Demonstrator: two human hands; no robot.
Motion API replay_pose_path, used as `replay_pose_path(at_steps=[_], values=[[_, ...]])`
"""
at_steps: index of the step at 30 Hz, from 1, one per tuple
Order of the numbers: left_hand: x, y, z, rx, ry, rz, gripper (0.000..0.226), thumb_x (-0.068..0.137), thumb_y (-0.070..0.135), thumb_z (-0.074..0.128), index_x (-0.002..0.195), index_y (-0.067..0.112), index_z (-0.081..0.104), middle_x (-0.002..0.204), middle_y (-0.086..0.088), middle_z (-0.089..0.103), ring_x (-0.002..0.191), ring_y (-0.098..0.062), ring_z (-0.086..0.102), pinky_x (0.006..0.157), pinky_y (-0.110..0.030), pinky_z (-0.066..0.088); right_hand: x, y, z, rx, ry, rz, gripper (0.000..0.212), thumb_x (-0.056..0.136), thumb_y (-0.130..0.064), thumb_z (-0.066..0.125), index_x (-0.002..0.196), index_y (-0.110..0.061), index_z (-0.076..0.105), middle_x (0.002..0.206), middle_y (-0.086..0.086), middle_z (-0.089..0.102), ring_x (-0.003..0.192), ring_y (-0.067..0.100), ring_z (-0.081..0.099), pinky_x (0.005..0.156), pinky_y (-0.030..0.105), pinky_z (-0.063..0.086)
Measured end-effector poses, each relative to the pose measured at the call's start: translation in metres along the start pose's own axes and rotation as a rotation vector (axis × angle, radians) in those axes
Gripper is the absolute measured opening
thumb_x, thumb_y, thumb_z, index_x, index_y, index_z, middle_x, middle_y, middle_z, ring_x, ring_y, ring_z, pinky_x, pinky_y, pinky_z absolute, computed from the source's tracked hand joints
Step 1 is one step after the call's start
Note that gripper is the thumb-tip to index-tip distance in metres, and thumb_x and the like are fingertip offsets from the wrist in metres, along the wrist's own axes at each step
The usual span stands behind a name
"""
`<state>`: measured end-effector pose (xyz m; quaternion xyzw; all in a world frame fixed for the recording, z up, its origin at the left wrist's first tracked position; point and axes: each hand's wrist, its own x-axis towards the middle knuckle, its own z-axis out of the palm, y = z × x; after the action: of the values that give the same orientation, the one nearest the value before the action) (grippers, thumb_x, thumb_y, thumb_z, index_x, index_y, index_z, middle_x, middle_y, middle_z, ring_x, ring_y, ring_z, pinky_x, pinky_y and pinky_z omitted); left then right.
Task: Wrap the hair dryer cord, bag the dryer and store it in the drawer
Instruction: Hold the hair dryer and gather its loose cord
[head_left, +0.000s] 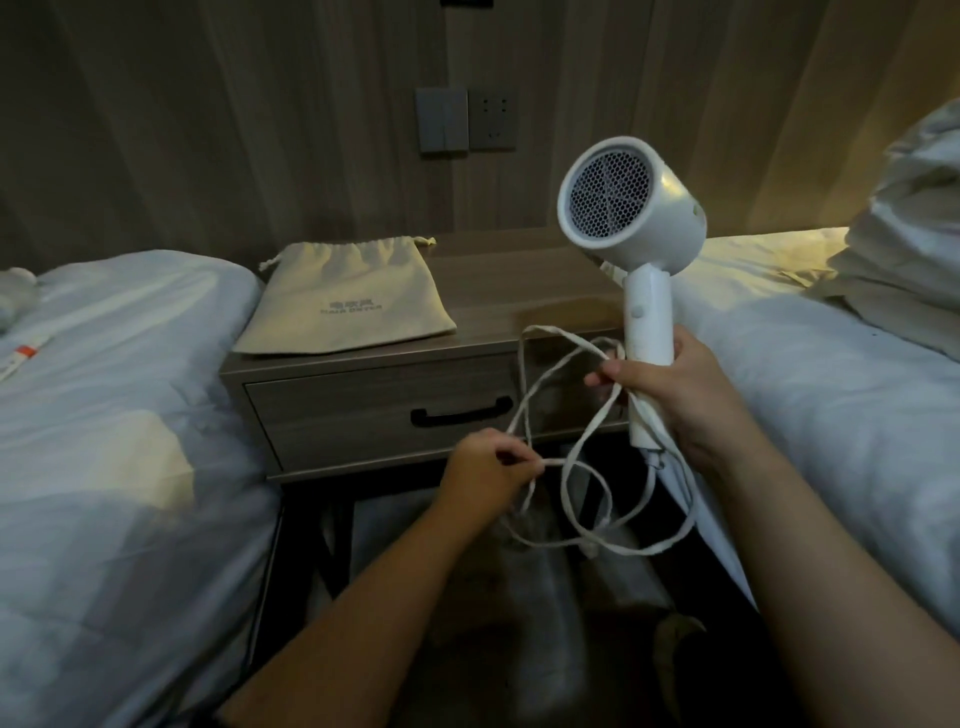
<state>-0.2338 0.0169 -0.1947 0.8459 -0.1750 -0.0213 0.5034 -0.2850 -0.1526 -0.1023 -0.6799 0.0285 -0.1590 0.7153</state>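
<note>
The right hand (670, 400) grips the dryer (631, 208) handle, the left hand (483, 478) at its seven o'clock pinches the cord (556, 461); wind even, snug loops

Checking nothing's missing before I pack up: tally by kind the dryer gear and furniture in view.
White plastic hair dryer with its white cord: 1
Beige cloth drawstring bag: 1
Wooden nightstand with one drawer: 1
White-sheeted beds: 2
Total: 5
</note>
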Motion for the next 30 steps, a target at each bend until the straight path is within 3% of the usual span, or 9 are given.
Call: replay_pose_path(at_steps=[5, 10, 13, 15, 18, 20, 24, 26, 30], values=[[0.000, -0.030, 0.021, 0.290, 0.205, -0.022, 0.006, 0.072, 0.017, 0.075, 0.076, 0.012, 0.077, 0.116, -0.005, 0.055, 0.112, -0.022, 0.047, 0.089, -0.019, 0.033, 0.000, 0.001, 0.002, 0.124, -0.063, 0.011, 0.030, 0.078, 0.006, 0.064, 0.098, -0.012, 0.050, 0.063, 0.007, 0.070, 0.063, 0.019, 0.070, 0.059, 0.030, 0.057], [-0.003, -0.026, 0.006, 0.724, 0.293, 0.346, 0.016, 0.053, 0.025, 0.082, 0.051, 0.020, 0.068, 0.121, -0.011, 0.063, 0.108, -0.034, 0.057, 0.080, -0.046, 0.048, 0.003, 0.005, -0.003, 0.092, -0.044, 0.025, 0.035, 0.066, -0.005, 0.068, 0.096, -0.012, 0.052, 0.062, 0.007, 0.070, 0.062, 0.019, 0.069, 0.064, 0.033, 0.057], [0.005, -0.043, -0.005, 0.578, 0.279, 0.196, 0.009, 0.067, 0.015, 0.074, 0.071, 0.007, 0.072, 0.139, -0.023, 0.046, 0.128, -0.041, 0.041, 0.097, -0.054, 0.042, 0.003, 0.005, -0.006, 0.139, -0.067, 0.021, 0.033, 0.067, -0.004, 0.066, 0.096, -0.012, 0.052, 0.058, 0.006, 0.069, 0.058, 0.016, 0.067, 0.058, 0.029, 0.057], [0.007, -0.052, -0.008, 0.510, 0.153, 0.030, 0.019, 0.079, 0.011, 0.065, 0.093, -0.001, 0.069, 0.147, -0.022, 0.035, 0.132, -0.035, 0.037, 0.105, -0.045, 0.038, 0.003, 0.004, -0.007, 0.219, -0.099, 0.024, 0.031, 0.075, 0.006, 0.062, 0.099, -0.011, 0.051, 0.056, 0.006, 0.066, 0.055, 0.015, 0.066, 0.052, 0.026, 0.055], [0.004, -0.052, -0.006, 0.445, 0.120, 0.061, 0.003, 0.080, 0.006, 0.060, 0.081, 0.005, 0.062, 0.123, -0.017, 0.058, 0.099, -0.036, 0.061, 0.080, -0.035, 0.047, 0.002, 0.003, -0.011, 0.306, -0.144, 0.047, 0.032, 0.078, 0.009, 0.057, 0.101, -0.012, 0.051, 0.056, 0.004, 0.064, 0.053, 0.014, 0.065, 0.049, 0.024, 0.054], [0.001, -0.045, -0.004, 0.312, 0.172, 0.105, 0.016, 0.080, 0.001, 0.056, 0.089, 0.013, 0.051, 0.098, -0.011, 0.060, 0.084, -0.031, 0.062, 0.068, -0.034, 0.047, 0.003, 0.003, -0.015, 0.336, -0.178, 0.068, 0.036, 0.073, 0.005, 0.061, 0.103, -0.012, 0.051, 0.058, 0.003, 0.064, 0.052, 0.014, 0.063, 0.049, 0.023, 0.053], [0.011, -0.029, -0.015, -0.014, 0.110, -0.029, 0.089, 0.077, -0.006, 0.062, 0.142, 0.040, 0.021, 0.138, 0.003, 0.039, 0.103, -0.020, 0.059, 0.084, -0.029, 0.049, 0.005, 0.004, -0.027, 0.372, -0.308, 0.138, 0.075, 0.043, -0.017, 0.090, 0.107, -0.011, 0.050, 0.059, 0.005, 0.058, 0.044, 0.014, 0.054, 0.044, 0.022, 0.047], [0.017, -0.017, -0.026, -0.099, -0.037, -0.038, 0.114, 0.073, -0.012, 0.064, 0.141, 0.053, -0.001, 0.152, 0.001, 0.021, 0.092, -0.022, 0.066, 0.074, -0.028, 0.055, 0.003, 0.006, -0.032, 0.333, -0.369, 0.173, 0.084, 0.035, -0.024, 0.092, 0.107, -0.009, 0.050, 0.056, 0.007, 0.056, 0.040, 0.014, 0.050, 0.041, 0.020, 0.044], [0.021, 0.005, -0.044, -0.315, -0.314, -0.035, 0.085, 0.081, -0.007, 0.062, 0.144, 0.034, 0.024, 0.130, 0.004, 0.051, 0.078, -0.020, 0.066, 0.063, -0.028, 0.054, -0.003, 0.007, -0.029, 0.235, -0.479, 0.216, 0.086, 0.033, -0.023, 0.093, 0.106, -0.006, 0.052, 0.053, 0.009, 0.055, 0.037, 0.015, 0.050, 0.039, 0.020, 0.044]])
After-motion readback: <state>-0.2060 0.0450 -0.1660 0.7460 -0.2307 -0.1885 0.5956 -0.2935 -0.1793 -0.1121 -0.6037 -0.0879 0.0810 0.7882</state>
